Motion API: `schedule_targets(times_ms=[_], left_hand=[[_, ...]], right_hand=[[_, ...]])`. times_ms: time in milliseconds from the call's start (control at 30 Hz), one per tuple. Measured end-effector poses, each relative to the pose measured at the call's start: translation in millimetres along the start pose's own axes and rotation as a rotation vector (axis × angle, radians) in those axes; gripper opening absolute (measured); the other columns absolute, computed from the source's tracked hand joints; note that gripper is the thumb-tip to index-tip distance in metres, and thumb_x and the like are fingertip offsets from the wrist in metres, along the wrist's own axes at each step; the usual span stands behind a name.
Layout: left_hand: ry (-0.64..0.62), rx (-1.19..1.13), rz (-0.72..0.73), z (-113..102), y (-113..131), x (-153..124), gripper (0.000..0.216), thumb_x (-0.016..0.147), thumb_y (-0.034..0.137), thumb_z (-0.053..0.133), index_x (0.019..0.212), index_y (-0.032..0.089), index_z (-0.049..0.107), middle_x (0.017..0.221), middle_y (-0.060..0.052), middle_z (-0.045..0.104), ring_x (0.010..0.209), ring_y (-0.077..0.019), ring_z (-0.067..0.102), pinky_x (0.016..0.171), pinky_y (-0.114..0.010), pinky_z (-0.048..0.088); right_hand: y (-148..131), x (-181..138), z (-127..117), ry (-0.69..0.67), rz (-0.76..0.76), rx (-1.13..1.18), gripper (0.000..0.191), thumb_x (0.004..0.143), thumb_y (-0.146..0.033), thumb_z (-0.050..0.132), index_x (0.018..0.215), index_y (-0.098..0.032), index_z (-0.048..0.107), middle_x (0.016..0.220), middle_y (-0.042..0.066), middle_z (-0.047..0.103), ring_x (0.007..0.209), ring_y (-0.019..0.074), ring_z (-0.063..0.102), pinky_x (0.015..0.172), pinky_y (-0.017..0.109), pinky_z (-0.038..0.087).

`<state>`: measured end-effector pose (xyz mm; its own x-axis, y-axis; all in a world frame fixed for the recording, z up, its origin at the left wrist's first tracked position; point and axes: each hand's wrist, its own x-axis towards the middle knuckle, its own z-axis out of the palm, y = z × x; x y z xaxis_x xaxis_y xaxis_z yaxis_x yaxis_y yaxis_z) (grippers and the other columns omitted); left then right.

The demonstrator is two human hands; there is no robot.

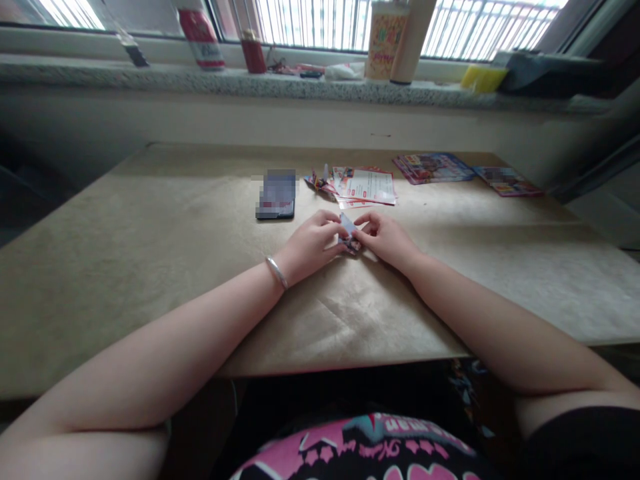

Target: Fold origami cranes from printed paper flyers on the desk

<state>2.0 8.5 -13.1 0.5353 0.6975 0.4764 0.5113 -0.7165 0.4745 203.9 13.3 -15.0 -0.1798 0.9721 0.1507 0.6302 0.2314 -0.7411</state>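
Near the middle of the table, a small piece of folded printed paper (351, 244) is held between my two hands. My left hand (316, 241), with a silver bangle at its wrist, pinches it from the left. From the right, my right hand (384, 239) grips it between thumb and fingers. A pale pointed flap stands up between the fingertips. The fingers hide part of the paper. Just beyond my hands lie flat printed sheets (373, 186), and beside them a small folded paper piece (320, 183) with many colours.
A dark phone (277, 195) lies left of the sheets. Glossy printed leaflets (435, 167) are stacked at the back right, with another pile (507, 181) beside them. On the windowsill (295, 89) stand a red can (201, 40), a patterned cup (385, 40) and a yellow item (484, 79).
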Motion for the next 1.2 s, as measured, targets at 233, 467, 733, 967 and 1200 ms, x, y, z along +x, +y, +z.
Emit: schedule_targets(times_ms=[233,467,733,967,1200], left_hand=[[-0.185,0.243,0.159,-5.6,2.4,-1.0,0.016,0.092,0.024,0.057,0.092,0.018,0.072,0.096,-0.007,0.07,0.089,-0.0181,0.064,0.08,-0.03,0.051],[-0.218,0.229,0.193,-7.3,-1.3,-0.6,0.018,0.092,0.022,0.054,0.099,0.017,0.07,0.101,-0.008,0.069,0.091,-0.0182,0.064,0.081,-0.03,0.052],[-0.252,0.256,0.268,-8.0,-0.1,-0.7,0.024,0.095,0.021,0.047,0.11,0.016,0.065,0.113,-0.008,0.068,0.108,-0.0215,0.059,0.098,-0.037,0.049],[-0.262,0.264,0.276,-6.2,-1.6,-2.2,0.027,0.094,0.018,0.046,0.113,0.019,0.066,0.117,-0.008,0.066,0.113,-0.0206,0.057,0.101,-0.038,0.049],[-0.261,0.256,0.282,-5.3,-2.2,-2.2,0.029,0.093,0.017,0.046,0.116,0.018,0.063,0.13,-0.008,0.061,0.126,-0.0204,0.052,0.11,-0.039,0.044]], right_hand=[[5.2,0.9,-4.8,0.049,-0.283,-0.383,0.016,0.081,-0.033,0.066,0.088,-0.022,0.075,0.086,0.005,0.071,0.088,0.0222,0.057,0.084,0.036,0.044],[3.8,-0.5,-5.9,-0.106,-0.444,-0.548,0.037,0.095,-0.032,0.046,0.125,-0.025,0.066,0.128,0.004,0.064,0.116,0.0264,0.049,0.103,0.044,0.038],[0.8,3.7,-2.8,-0.14,-0.328,-0.695,0.046,0.097,-0.036,0.038,0.14,-0.03,0.051,0.144,0.007,0.048,0.133,0.0303,0.034,0.11,0.047,0.032],[5.3,7.3,-0.4,-0.133,-0.292,-0.709,0.047,0.097,-0.035,0.036,0.142,-0.033,0.048,0.148,0.007,0.043,0.134,0.0337,0.034,0.11,0.051,0.032],[9.5,8.3,-3.3,-0.169,-0.319,-0.694,0.049,0.099,-0.038,0.03,0.145,-0.028,0.046,0.152,0.008,0.04,0.138,0.031,0.034,0.113,0.048,0.029]])
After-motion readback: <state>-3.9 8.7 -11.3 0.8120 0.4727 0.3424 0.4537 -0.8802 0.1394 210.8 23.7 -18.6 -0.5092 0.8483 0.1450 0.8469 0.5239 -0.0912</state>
